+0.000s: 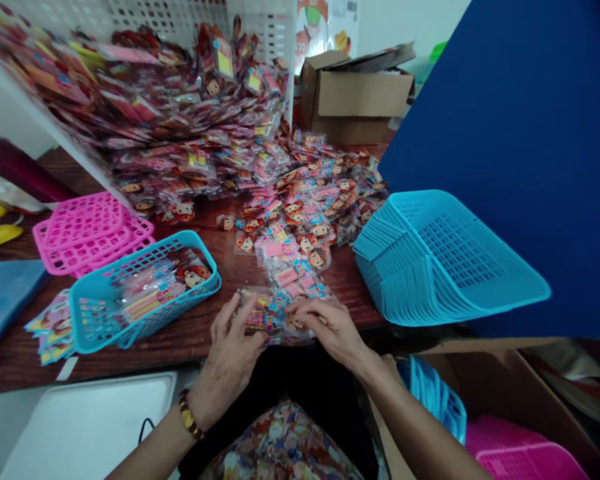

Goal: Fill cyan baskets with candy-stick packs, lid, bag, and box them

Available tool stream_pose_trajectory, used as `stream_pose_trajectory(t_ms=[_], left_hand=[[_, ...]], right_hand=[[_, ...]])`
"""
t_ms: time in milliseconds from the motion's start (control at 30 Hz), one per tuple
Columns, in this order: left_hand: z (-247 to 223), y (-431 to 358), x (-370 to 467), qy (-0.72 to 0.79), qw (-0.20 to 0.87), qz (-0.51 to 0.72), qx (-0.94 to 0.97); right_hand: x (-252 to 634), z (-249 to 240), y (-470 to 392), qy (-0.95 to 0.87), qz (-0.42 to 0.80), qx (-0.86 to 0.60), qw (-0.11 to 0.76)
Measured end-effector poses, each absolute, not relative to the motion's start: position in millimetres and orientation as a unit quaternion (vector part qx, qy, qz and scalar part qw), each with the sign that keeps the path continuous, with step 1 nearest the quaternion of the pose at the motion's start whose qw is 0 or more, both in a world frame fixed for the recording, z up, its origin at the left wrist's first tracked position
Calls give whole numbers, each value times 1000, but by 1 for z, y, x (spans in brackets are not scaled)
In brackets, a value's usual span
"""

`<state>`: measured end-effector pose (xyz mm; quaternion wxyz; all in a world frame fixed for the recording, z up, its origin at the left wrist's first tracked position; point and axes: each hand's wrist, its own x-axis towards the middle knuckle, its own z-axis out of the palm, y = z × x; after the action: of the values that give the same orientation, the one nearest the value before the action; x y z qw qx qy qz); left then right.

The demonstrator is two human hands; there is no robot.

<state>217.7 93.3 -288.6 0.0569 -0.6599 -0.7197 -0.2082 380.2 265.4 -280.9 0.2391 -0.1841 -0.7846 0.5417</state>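
At the table's front edge, small clear plastic packets (pixel 263 312) with cartoon faces and pink and yellow strips lie under both hands. My left hand (pixel 233 353) rests over them, its fingers stretched out and apart. My right hand (pixel 333 330) is closed, thumb and fingers pinching the edge of a packet (pixel 296 320) beside it. To the left, a blue plastic basket (pixel 150 327) holds several such packets. Beyond the hands, more loose packets (pixel 300 247) spread back to a large heap (pixel 195 127).
A white crate (pixel 80 17) on its side holds the heap. Nested blue baskets (pixel 430 280) stand right, before a blue panel (pixel 520 153). Pink baskets (pixel 90 230) and printed cards (pixel 55 327) lie left. Behind is a cardboard box (pixel 363 97); an open carton (pixel 525 387) sits below right.
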Motion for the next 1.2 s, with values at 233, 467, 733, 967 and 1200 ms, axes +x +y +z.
stream_pose_trajectory(t_ms=[233,467,733,967,1200], left_hand=[[-284,90,214,-708,49,-195,-677],[-282,90,205,-666,1,-195,-720],[-282,84,206,-682,-15,-171,-711],[-265,100,195,-697,-91,-75,-707],[-274,104,183,-666,-43,-94,-739]], right_hand=[[380,-281,263,-748,639,-148,103],[376,-276,271,-756,646,-96,45],[367,-274,274,-931,237,-276,25],[373,-283,272,-958,190,-215,-8],[379,-283,262,-952,241,-181,49]])
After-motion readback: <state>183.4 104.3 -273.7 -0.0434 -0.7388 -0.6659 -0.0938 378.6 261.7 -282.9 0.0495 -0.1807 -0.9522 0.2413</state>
